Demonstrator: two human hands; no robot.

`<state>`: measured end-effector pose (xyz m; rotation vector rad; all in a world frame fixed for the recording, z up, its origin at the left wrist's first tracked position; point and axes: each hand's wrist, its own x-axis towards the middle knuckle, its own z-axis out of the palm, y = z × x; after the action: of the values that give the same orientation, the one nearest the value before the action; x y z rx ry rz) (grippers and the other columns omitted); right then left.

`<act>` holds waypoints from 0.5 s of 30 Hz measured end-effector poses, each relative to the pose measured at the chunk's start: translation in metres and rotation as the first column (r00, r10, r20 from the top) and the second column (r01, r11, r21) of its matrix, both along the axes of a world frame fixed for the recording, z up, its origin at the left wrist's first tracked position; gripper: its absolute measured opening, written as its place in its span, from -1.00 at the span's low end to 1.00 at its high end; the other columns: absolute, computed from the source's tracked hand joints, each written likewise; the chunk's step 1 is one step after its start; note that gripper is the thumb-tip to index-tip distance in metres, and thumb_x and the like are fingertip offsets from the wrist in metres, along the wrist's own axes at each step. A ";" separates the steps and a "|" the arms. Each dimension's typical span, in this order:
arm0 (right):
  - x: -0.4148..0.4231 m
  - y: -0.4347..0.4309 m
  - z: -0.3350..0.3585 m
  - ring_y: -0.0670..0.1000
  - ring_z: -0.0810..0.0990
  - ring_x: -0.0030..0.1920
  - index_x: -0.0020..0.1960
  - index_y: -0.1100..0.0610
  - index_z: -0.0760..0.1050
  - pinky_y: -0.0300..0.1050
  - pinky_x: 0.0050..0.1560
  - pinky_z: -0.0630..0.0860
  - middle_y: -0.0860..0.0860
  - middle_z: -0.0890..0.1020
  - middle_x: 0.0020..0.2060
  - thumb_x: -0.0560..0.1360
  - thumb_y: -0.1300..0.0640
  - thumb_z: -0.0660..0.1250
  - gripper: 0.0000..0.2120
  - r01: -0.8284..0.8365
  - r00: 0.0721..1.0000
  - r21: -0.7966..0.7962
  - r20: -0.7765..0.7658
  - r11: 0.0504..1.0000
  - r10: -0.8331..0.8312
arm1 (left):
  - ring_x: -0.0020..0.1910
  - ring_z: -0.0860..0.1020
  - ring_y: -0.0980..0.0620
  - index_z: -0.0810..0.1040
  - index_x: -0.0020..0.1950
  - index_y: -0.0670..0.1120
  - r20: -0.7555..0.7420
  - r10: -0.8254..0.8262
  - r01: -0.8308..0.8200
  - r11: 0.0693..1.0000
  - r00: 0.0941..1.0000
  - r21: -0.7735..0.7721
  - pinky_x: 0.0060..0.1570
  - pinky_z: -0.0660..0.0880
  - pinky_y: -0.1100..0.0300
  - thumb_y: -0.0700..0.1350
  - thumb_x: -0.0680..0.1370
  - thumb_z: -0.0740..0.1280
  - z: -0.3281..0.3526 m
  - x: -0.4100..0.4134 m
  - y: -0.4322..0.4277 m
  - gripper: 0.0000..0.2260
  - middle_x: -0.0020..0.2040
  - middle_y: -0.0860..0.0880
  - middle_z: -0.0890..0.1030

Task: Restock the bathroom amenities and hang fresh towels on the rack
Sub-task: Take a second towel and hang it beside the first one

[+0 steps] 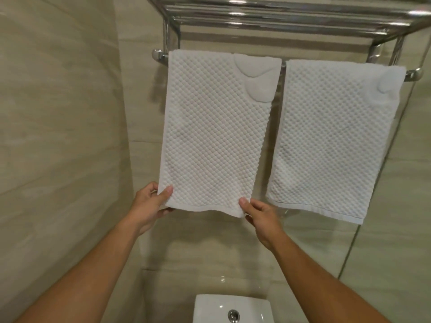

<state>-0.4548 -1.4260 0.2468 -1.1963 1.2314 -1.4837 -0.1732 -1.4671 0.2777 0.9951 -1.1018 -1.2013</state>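
Towel-hanging step: left hand (149, 203) and right hand (258, 215) each pinch a bottom corner of the left towel (214, 136) draped over the rail (283, 64), likely squaring it level with the right towel (331, 141) next.

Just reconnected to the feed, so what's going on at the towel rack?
A person's left hand and right hand each pinch a bottom corner of the left towel, which is draped over the lower bar of the chrome rack. The right towel hangs beside it, untouched. Both towels are up; this looks like straightening.
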 end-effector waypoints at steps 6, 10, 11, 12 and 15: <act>-0.007 0.006 -0.005 -0.24 0.45 -0.41 -0.27 0.09 0.58 -0.40 -0.28 0.43 -0.17 0.52 -0.47 0.55 0.06 0.44 -0.76 0.142 0.976 -0.191 -0.134 0.971 -0.169 | 0.02 0.66 -0.19 0.49 -0.10 -0.20 0.004 0.019 -0.019 0.999 1.000 -0.031 0.10 0.60 -0.07 -0.25 0.59 0.37 -0.005 -0.005 -0.003 -0.91 -0.02 -0.23 0.69; -0.007 0.009 -0.009 -0.18 0.40 -0.39 -0.32 0.14 0.50 -0.35 -0.30 0.38 -0.08 0.44 -0.44 0.55 0.08 0.44 -0.69 0.193 0.960 -0.276 -0.144 0.942 -0.239 | 0.10 0.64 -0.33 0.53 -0.12 -0.20 -0.055 0.058 -0.059 0.998 0.997 -0.011 0.25 0.52 -0.26 -0.21 0.52 0.46 -0.014 -0.007 -0.008 -0.87 0.04 -0.36 0.66; -0.006 0.009 -0.011 -0.16 0.43 -0.37 -0.29 0.18 0.52 -0.33 -0.28 0.40 -0.05 0.46 -0.42 0.54 0.06 0.45 -0.70 0.207 0.955 -0.288 -0.147 0.935 -0.256 | 0.10 0.64 -0.35 0.54 -0.13 -0.20 -0.065 0.062 -0.062 0.998 0.996 -0.002 0.25 0.50 -0.29 -0.20 0.50 0.48 -0.017 -0.008 -0.010 -0.86 0.03 -0.36 0.67; -0.006 0.010 -0.013 -0.14 0.47 -0.33 -0.23 0.21 0.56 -0.30 -0.23 0.43 -0.03 0.52 -0.38 0.54 0.05 0.45 -0.73 0.223 0.951 -0.294 -0.144 0.929 -0.273 | 0.08 0.64 -0.33 0.53 -0.14 -0.19 -0.076 0.068 -0.068 0.998 0.995 0.002 0.26 0.50 -0.30 -0.20 0.49 0.49 -0.020 -0.009 -0.010 -0.85 0.00 -0.36 0.67; -0.003 0.014 -0.017 -0.05 0.62 -0.18 0.05 0.10 0.54 -0.20 -0.08 0.58 0.03 0.64 -0.23 0.50 0.10 0.49 -0.81 0.282 0.946 -0.288 -0.073 0.915 -0.315 | 0.03 0.66 -0.23 0.53 -0.09 -0.19 -0.127 0.079 -0.081 0.997 0.989 -0.013 0.26 0.51 -0.26 -0.25 0.50 0.47 -0.022 -0.012 -0.009 -0.87 -0.07 -0.25 0.71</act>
<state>-0.4576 -1.4122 0.2300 -1.3362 1.3673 -1.8827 -0.1847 -1.4764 0.2556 0.9278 -0.9631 -1.1708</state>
